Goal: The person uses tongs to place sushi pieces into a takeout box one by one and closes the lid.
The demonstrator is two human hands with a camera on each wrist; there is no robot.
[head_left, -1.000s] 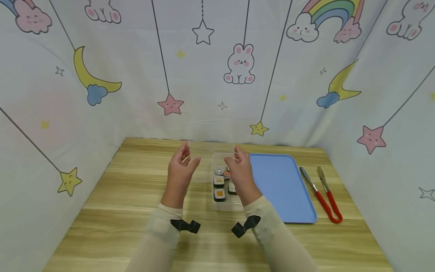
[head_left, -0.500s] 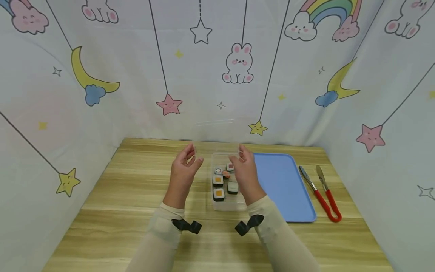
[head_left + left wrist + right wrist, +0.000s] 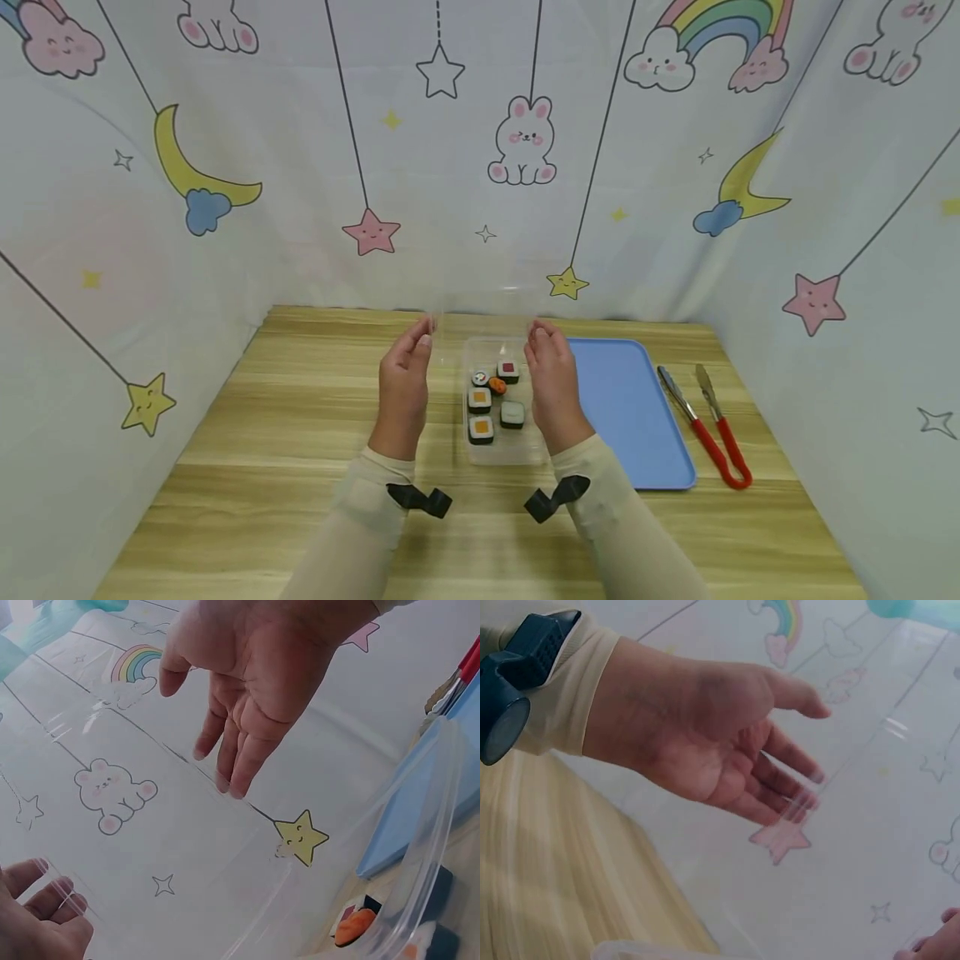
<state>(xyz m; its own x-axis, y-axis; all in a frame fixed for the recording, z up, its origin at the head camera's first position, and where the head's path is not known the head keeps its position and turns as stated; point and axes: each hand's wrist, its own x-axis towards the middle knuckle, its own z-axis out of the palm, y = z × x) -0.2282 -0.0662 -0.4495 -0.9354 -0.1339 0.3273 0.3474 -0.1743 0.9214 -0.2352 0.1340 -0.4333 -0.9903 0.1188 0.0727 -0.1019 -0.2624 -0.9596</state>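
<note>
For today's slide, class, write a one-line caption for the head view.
Two hands, left and right, hold a clear lid above a box of sushi pieces beside a blue tray.

The clear plastic lid [image 3: 480, 312] held upright between the hands is nearly invisible against the curtain; only faint edges show. The left wrist view cuts off the left hand [image 3: 34, 919] at the bottom corner. The small toy sushi pieces [image 3: 491, 400] are too small to tell apart.

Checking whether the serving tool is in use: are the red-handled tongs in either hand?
No: the tongs lie on the table, right of the blue tray.
</note>
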